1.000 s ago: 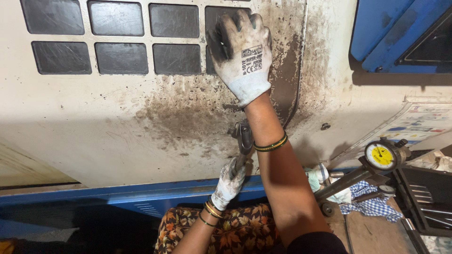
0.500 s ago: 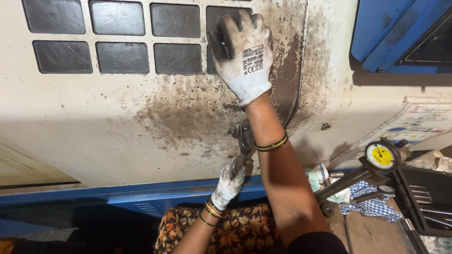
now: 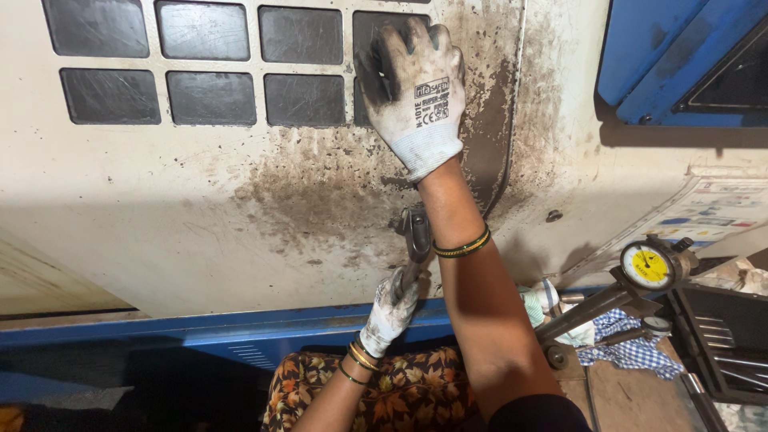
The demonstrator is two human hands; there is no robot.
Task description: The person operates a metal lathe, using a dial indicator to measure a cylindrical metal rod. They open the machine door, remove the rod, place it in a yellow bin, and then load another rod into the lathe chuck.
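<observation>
The right hand (image 3: pixel 418 92), in a dirty white glove, is spread flat against the cream machine panel (image 3: pixel 160 200), fingers splayed over the edge of one of the dark square windows (image 3: pixel 300 36); it grips nothing, only braces. Below it the left hand (image 3: pixel 390 308), gloved too, is closed round the shaft of a metal tool (image 3: pixel 415 236), probably a spanner or socket wrench, though the head is small and half lost in shadow behind the right forearm. The tool's top end sits against the panel, right in the grimy brown patch (image 3: pixel 320 188).

As for progress: the tool is seated and gripped, so the work on that fitting looks under way, not finished; whatever it holds is still in place, and the panel seam (image 3: pixel 512 144) beside it looks shut. A small bolt head (image 3: pixel 554 216) further right stands untouched.

Around them: a dial gauge with a yellow face (image 3: pixel 650 266) on a metal arm (image 3: pixel 584 308) to the right, a blue checked cloth (image 3: pixel 624 344) under it, a blue ledge (image 3: pixel 200 332) along the bottom of the panel. The right forearm crosses just beside the tool and leaves the left hand little room to swing; the gauge arm stands near that side too.
</observation>
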